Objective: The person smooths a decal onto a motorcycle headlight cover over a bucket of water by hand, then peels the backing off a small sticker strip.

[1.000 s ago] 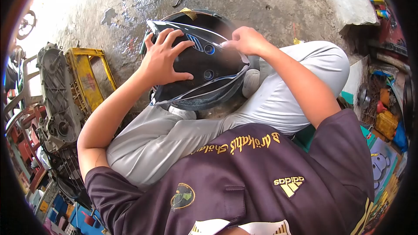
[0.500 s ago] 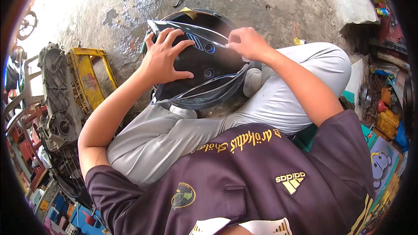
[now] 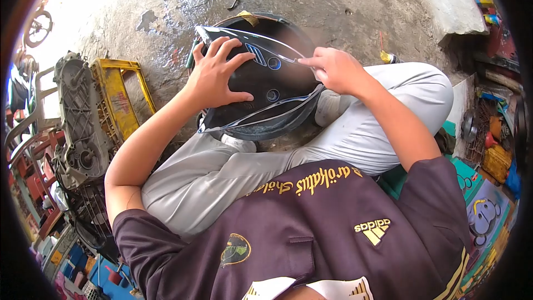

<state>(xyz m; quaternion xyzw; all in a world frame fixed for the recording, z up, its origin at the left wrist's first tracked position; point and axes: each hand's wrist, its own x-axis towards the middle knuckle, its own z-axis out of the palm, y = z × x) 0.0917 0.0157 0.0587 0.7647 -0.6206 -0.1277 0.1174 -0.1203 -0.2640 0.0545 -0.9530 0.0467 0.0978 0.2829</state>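
A glossy black vehicle body panel [image 3: 244,86] with silver edging, blue stripes and two round blue-ringed holes lies across a round dark basin [image 3: 272,131]. My left hand [image 3: 214,78] rests on its left part, fingers spread, thumb toward the middle of the face. At the right end of the silver edge, my right hand [image 3: 333,69] is closed, thumb and forefinger pinched at the panel's border. Anything small between those fingertips cannot be made out. A yellow piece [image 3: 248,18] sits on the basin's far rim. The basin's inside is mostly hidden under the panel.
The basin stands between my crossed legs [image 3: 377,116] on a wet concrete floor [image 3: 333,0]. To the left are a yellow crate-like frame [image 3: 119,97] and a metal engine casing [image 3: 83,116]. Clutter lines the right side, beside a concrete block [image 3: 444,5].
The view has shifted slightly. My right hand has moved a little right and down along the panel's edge, its fingers still closed. The left hand stays spread on the panel.
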